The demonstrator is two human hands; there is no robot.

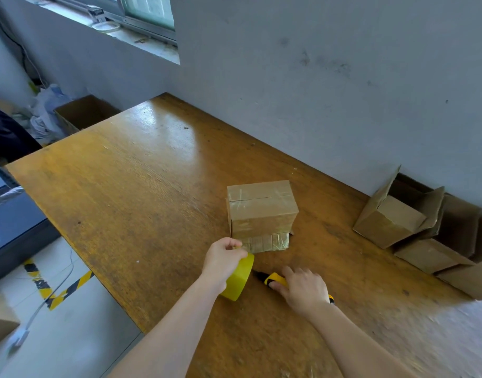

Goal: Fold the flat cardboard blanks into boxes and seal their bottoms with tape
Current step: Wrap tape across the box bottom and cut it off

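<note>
While my left hand [223,261] grips the roll of yellow tape [238,278], fingers curled over its top rim and pinching where the tape leaves the roll, a strip of tape [267,242] runs from it to the near side of the cardboard box [261,211]. That box stands closed on the wooden table [125,186], roughly midway along its length and nearer the wall-side edge than the edge by the floor, with glossy tape already crossing its top seam and wrapping down its front face. My right hand [302,289] lies just beside the roll, toward the near edge of the table, closed over a yellow and black utility knife [272,280]; the knife's dark tip pokes out from under my fingers and points at the roll, and its tail end shows behind my wrist. Over at the far right of the table, against the wall, sits a cluster of folded boxes [398,222], the top one tipped on its side with its flaps hanging open. Beyond the table's far left corner an open brown carton [84,113] stands on the floor.
</note>
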